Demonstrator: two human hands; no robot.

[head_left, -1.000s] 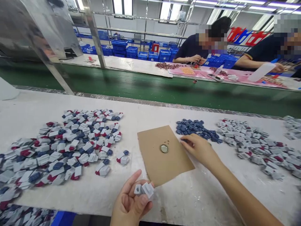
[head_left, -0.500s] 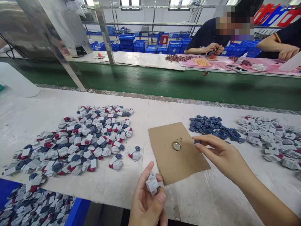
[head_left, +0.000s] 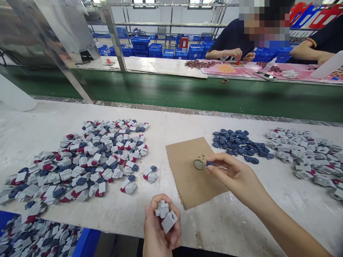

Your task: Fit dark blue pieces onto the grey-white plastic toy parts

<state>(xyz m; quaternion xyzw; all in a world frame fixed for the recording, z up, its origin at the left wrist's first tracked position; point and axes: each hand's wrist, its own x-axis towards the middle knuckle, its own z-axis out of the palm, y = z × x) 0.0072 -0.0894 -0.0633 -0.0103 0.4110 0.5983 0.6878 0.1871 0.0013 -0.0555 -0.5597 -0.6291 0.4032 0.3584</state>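
Grey housings sit pinched in the left hand at the worktop's near edge, long axis slanting up and left. The right hand pinches a small blue cap over the cardboard, pointing left toward the round metal dish. A slack grip could let either slip, and the housings might drop off the edge.

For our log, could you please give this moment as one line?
left hand holds grey pieces | right hand pinches blue piece | over cardboard
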